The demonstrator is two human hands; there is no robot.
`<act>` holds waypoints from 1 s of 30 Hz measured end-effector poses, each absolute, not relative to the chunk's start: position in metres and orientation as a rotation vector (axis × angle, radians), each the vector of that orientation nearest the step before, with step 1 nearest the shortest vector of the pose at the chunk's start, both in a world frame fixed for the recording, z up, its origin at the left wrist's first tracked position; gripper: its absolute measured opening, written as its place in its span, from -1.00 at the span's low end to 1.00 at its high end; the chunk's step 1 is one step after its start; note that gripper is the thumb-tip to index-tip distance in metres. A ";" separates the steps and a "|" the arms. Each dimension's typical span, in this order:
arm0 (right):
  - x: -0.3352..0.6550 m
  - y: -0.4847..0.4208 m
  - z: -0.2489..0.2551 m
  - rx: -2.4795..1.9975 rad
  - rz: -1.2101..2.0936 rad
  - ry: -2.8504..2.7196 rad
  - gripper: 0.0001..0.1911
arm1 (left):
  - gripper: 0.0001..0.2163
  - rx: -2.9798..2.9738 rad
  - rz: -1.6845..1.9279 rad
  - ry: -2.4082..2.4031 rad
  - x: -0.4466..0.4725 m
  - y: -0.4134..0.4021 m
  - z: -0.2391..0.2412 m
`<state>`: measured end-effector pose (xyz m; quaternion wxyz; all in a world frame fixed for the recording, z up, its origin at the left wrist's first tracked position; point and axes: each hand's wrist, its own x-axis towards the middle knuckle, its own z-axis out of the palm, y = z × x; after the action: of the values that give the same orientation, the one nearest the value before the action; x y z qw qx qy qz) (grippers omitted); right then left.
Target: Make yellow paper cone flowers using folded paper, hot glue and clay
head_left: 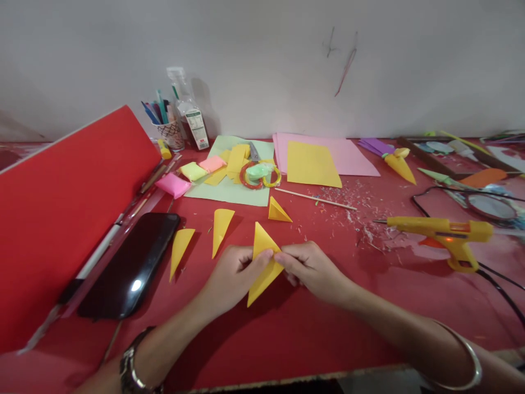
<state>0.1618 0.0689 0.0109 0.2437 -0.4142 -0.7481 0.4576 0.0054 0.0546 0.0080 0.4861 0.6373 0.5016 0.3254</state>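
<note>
Both hands pinch one folded yellow paper piece (262, 265): left hand (232, 273) closed on its left edge, right hand (309, 268) closed on its right corner. The long axis runs from the upper tip to the lower-left point. Finished yellow cones (221, 230) lie just beyond, on the red table (328, 328).

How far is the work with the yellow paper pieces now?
Looks done: three folded yellow shapes lie on the red table, the left cone, the middle cone and the small cone. In hand: the left hand and the right hand pinch a fourth yellow piece, partly folded. Probably left: the stack of cut yellow papers on the green sheet lies flat, and the glue gun lies untouched.
</note>
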 end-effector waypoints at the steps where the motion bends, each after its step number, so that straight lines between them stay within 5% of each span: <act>1: 0.162 0.069 0.011 -1.124 1.245 -2.046 -0.59 | -0.61 1.573 0.802 1.215 0.006 0.055 0.007; 15: 0.165 0.068 0.014 -1.007 1.315 -1.984 -0.62 | -0.85 1.499 0.854 1.113 0.002 0.055 0.010; 30: 0.163 0.067 0.013 -0.938 1.255 -2.110 -0.63 | -0.72 1.701 0.789 0.980 0.001 0.055 0.012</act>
<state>0.1634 0.0667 0.0126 0.2540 -0.3453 -0.7764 0.4620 0.0010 0.0546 0.0117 0.4907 0.7005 0.4036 0.3250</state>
